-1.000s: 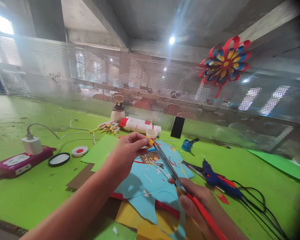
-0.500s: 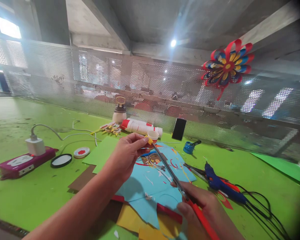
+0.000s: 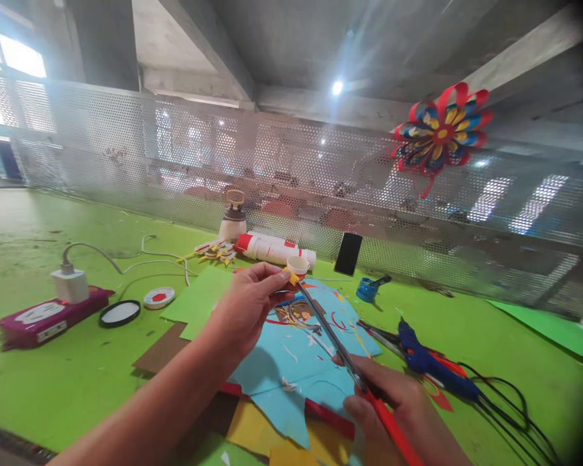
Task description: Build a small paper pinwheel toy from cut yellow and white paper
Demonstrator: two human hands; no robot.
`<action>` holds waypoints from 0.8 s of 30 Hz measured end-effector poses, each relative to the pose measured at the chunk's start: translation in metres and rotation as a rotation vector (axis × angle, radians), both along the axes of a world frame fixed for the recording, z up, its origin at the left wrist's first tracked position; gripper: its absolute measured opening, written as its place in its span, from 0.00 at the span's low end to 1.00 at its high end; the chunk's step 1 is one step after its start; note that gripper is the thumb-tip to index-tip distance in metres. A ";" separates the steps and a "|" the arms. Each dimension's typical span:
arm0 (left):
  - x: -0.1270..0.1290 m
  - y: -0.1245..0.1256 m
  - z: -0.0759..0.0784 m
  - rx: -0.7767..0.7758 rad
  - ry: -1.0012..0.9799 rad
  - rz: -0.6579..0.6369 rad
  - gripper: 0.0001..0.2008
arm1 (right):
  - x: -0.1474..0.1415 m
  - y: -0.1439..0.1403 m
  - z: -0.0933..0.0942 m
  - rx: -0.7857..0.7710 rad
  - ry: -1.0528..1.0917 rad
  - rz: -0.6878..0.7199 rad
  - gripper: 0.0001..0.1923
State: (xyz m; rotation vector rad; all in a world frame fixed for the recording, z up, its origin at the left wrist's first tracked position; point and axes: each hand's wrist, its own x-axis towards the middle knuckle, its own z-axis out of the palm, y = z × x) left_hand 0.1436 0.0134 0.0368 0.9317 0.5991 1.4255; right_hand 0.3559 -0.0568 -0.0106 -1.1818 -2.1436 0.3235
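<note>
Between the thumb and fingers of my left hand (image 3: 252,301) is a small yellow paper piece (image 3: 295,278). My right hand (image 3: 393,398) grips red-handled scissors (image 3: 328,330), whose long metal blades point up and left. Their tips meet the yellow piece; whether they cut into it I cannot tell. Beneath both hands lies a light blue sheet (image 3: 315,382) strewn with paper scraps. A white paper cup (image 3: 298,265) stands just behind the yellow piece, its lower part partly hidden.
A blue glue gun (image 3: 432,366) with black cables lies at the right, by a blue jar (image 3: 367,290). A phone (image 3: 348,253) stands before the perforated screen (image 3: 199,162). At the left is a purple power strip (image 3: 53,317). A paper flower (image 3: 442,134) hangs upper right.
Both hands stay almost in place, the scissor tips still at the yellow paper piece. The whole view has shifted very slightly.
</note>
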 end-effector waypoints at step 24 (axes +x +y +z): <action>0.000 -0.002 0.003 -0.026 -0.027 0.008 0.06 | 0.003 0.003 -0.001 0.056 -0.078 -0.024 0.18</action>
